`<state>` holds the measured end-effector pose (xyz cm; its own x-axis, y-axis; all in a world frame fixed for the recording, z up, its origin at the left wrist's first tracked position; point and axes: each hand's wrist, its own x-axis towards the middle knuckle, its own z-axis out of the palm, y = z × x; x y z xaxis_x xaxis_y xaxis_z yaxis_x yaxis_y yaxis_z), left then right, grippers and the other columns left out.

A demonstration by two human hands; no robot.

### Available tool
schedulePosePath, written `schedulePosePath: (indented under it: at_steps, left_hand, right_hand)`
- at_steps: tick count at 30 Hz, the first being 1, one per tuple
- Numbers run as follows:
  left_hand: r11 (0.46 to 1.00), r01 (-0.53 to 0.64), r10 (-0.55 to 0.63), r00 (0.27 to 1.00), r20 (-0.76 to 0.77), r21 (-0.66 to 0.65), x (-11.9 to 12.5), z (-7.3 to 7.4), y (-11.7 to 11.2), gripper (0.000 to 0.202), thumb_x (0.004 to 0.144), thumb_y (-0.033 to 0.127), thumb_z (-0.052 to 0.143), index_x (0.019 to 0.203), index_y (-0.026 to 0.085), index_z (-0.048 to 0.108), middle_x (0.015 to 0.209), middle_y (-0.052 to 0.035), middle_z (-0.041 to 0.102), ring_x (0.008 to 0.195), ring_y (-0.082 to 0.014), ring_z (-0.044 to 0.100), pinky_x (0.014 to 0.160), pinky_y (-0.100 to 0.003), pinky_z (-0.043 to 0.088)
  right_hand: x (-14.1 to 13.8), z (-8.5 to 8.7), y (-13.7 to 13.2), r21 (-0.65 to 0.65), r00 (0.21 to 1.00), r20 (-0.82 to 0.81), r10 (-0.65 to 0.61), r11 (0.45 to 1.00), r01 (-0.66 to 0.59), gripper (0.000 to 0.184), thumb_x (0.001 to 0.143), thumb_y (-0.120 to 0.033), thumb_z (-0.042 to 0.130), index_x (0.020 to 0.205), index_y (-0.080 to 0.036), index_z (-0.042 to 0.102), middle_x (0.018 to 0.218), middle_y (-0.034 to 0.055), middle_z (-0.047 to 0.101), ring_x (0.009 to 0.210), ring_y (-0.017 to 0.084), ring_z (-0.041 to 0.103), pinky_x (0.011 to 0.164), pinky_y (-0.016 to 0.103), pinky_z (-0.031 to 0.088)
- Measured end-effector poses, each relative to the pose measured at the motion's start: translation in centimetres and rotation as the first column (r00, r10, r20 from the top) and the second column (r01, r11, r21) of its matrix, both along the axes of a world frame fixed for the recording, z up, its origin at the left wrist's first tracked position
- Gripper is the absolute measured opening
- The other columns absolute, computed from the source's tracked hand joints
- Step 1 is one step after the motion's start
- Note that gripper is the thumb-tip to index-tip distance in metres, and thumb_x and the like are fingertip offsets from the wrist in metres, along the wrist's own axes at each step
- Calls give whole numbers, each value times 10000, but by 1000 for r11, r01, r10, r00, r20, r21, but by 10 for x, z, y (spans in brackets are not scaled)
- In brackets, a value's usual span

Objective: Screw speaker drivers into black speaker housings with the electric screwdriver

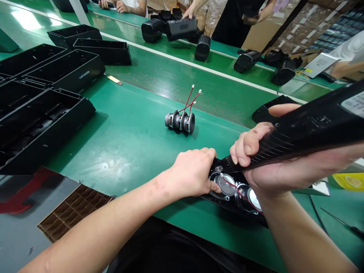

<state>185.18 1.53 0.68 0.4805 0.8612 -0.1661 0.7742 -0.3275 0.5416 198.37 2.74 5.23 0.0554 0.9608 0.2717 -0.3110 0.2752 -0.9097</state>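
Note:
My right hand (277, 176) is wrapped round a black electric screwdriver (309, 127), which slants down to the left. The tool's tip end is over the corner of a black speaker housing (224, 206) at the table's near edge. Two round speaker drivers (226, 185) with silver rims sit in that housing, and a red wire with a white plug lies across them. My left hand (196, 172) grips the housing's left end, its thumb beside the nearer driver. The exact tip contact is hidden. Beyond my hands, a short row of loose speaker drivers (180, 122) lies on the green mat, wires sticking up.
Several open black housings (64, 70) crowd the left side. Across the green conveyor (159, 77), black speaker units (202, 48) stand near co-workers, one of whose hands (191, 10) touches a unit. A yellow object (349, 181) and a dark cable lie at right.

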Motion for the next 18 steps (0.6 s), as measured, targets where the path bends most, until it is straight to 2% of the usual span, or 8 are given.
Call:
schedulePosePath:
  at_steps: [5,10,14,18]
  left_hand:
    - [1000,11,-11,1000,-9,-1,-1,0,0,612,731,544,913,1079,191,553,1095,-62,700,996,-322,704,749,-407,555]
    - [1000,9,-10,1000,-17,-22,1,2,-1,612,744,522,913,1098,180,549,1112,-81,696,1025,-332,689,799,-442,550]
    - [999,15,-15,1000,2,-28,1,1,-2,612,752,513,909,1114,172,553,1135,-89,688,1046,-347,678,823,-465,547]
    - [999,25,-24,999,43,-34,-2,-2,-2,622,758,475,913,1161,155,563,1129,-94,689,1066,-365,671,851,-496,554]
  right_hand:
    - [3,-4,-1,50,999,-6,32,998,-32,663,613,-835,799,929,-261,700,508,-39,557,349,145,442,311,307,309]
    - [8,-3,-2,58,999,-25,27,998,-25,656,626,-830,788,941,-261,708,517,-49,548,347,140,424,302,314,299]
    - [16,-5,-2,120,995,5,104,987,-104,573,813,-804,644,1040,-284,724,570,-35,579,395,150,469,339,318,369]
    - [16,-4,-2,160,996,32,87,983,-91,484,864,-733,638,1029,-288,733,583,-36,579,417,157,475,345,326,383]
